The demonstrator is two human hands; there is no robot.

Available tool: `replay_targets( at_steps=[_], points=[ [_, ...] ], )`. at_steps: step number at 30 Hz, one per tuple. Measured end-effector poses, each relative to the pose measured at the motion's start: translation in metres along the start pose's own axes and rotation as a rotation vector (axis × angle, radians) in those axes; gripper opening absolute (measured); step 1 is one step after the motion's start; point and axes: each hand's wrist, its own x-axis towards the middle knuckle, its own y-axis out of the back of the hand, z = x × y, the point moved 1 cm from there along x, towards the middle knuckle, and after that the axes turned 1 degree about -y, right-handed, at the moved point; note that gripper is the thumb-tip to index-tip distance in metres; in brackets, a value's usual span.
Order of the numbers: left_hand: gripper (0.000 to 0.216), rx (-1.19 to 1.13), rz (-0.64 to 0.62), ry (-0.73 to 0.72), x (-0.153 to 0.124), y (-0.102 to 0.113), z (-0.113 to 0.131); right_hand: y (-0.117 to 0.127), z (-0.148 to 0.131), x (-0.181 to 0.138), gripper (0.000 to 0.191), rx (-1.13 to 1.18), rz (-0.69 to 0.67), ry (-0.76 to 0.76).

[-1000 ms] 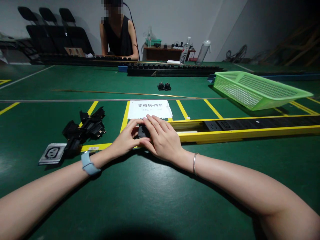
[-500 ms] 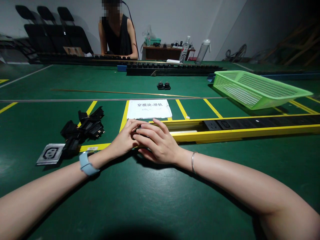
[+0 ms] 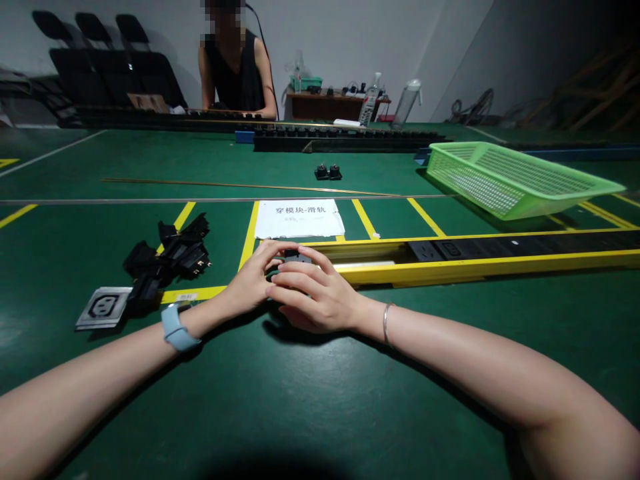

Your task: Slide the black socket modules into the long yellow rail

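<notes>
A black socket module (image 3: 297, 256) shows between my hands at the near end of a long yellow rail (image 3: 385, 273). My left hand (image 3: 250, 280) grips its left side, thumb and index finger curled around it. From the right, my right hand (image 3: 320, 290) closes on the same module, its index fingertip touching the top and its other fingers covering the front. Most of the module is hidden. Farther right, black socket modules (image 3: 480, 248) fill the rail's channel; the stretch nearest my hands has an open channel.
Left of my hands lies a heap of black modules (image 3: 170, 250) beside a module with a grey face (image 3: 104, 307). A paper sign (image 3: 299, 219) lies behind the rail. Further back are two small black parts (image 3: 328, 172), thin rods (image 3: 240, 186) and a green basket (image 3: 520, 177). A person (image 3: 237, 73) sits opposite.
My right index finger has come down onto the module, and more of its dark top now shows between my hands. Both hands stay at the rail's end.
</notes>
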Motion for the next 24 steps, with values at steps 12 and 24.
replay_targets(
  at_steps=[12, 24],
  points=[
    [0.057, -0.16, -0.018, 0.096, 0.0013, -0.0029, 0.003, 0.0005, -0.0004, 0.0009, 0.024, 0.003, -0.015, 0.033],
    [0.063, -0.167, 0.019, 0.012, -0.0035, -0.0075, 0.0022, 0.0078, -0.0079, 0.0045, 0.023, -0.05, -0.077, 0.1]
  ],
)
